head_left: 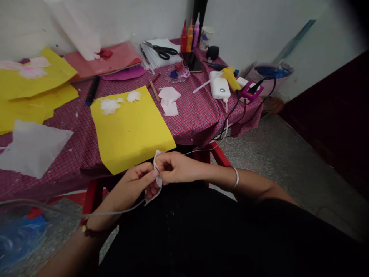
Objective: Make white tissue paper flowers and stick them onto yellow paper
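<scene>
Between my two hands, close to my body, is a small piece of thin whitish tissue paper point(156, 158). My left hand point(141, 180) pinches it between thumb and fingers, some fingers lying behind the paper. My right hand point(174, 168) meets the left thumb, its fingertips closed on the same piece. Just beyond my hands lies a yellow sheet point(134, 132) with white fluffy tufts point(110, 106) near its far edge. To the right of the sheet are pale cut paper pieces point(169, 100), beside a thin wooden stick point(154, 90).
A checked cloth point(190, 123) covers the table. Scissors point(163, 50), paint bottles point(189, 36), a paper cup point(206, 37), a yellow glue gun point(230, 79) and a white power bank point(219, 85) lie farther back. Crumpled white paper point(34, 148) is at left. Cables hang over the right edge.
</scene>
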A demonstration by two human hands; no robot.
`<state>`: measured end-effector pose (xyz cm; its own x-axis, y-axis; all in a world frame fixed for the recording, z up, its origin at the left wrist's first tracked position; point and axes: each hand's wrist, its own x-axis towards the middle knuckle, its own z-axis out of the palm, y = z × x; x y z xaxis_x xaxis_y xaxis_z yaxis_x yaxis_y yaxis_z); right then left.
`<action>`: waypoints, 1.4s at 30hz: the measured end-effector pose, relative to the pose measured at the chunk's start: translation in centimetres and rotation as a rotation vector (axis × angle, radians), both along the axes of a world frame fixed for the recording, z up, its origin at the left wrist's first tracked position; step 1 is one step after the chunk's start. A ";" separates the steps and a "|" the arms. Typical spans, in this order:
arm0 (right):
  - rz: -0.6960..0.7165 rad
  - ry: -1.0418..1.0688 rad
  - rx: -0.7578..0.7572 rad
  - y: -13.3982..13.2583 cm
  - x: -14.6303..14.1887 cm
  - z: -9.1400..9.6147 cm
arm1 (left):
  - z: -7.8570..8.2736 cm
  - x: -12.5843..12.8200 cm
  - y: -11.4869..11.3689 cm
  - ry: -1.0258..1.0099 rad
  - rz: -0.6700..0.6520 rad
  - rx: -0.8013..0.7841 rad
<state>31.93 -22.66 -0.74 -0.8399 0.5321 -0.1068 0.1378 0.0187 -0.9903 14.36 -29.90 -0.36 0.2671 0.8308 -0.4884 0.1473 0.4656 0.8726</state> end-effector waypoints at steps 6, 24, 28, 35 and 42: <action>-0.141 0.100 0.019 0.2 0.0 -0.8 | -0.1 -1.4 0.2 0.122 0.265 0.192; 0.026 0.057 0.492 0.4 1.0 0.6 | 0.8 -1.0 0.3 0.189 0.122 0.103; 0.219 -0.098 0.794 0.3 1.3 1.8 | 1.1 -1.0 0.6 0.251 0.222 0.243; 0.213 -0.283 0.993 0.2 1.1 1.6 | 2.0 -0.8 0.2 0.142 0.316 0.213; 0.027 0.016 0.982 1.4 0.8 4.1 | 4.7 -1.7 2.4 -0.024 0.352 0.162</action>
<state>32.73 -21.23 3.39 -0.8505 0.3586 0.3849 0.1116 0.8380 -0.5341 12.68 -27.50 4.36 -0.0382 0.9396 -0.3402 -0.0177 0.3398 0.9403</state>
